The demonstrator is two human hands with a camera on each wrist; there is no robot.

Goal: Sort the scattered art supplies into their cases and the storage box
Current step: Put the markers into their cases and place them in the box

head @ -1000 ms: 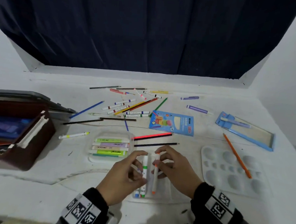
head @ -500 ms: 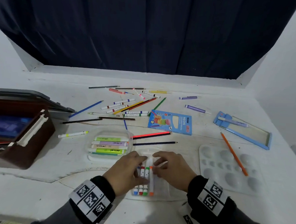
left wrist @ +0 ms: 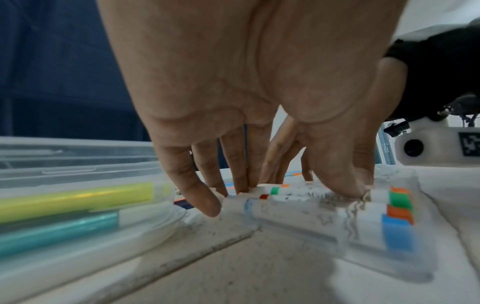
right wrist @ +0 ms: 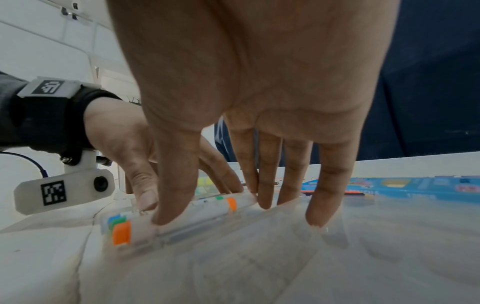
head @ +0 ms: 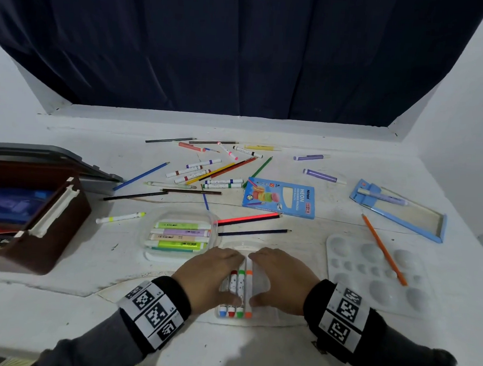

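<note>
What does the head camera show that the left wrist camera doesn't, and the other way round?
Only the head view shows the scattered pencils, the blue pencil box, the paint palette and the brown storage box. Only the left wrist view shows the left hand from the palm side, fingertips touching the markers. Both show the markers in the clear case and the highlighter case.

The left hand [head: 210, 276] and right hand [head: 281, 278] cover the middle of the four white markers [head: 240, 292]; only their coloured ends show. Left of the hands, the brown storage box [head: 37, 217] is cut by the frame edge, its contents blurred
</note>
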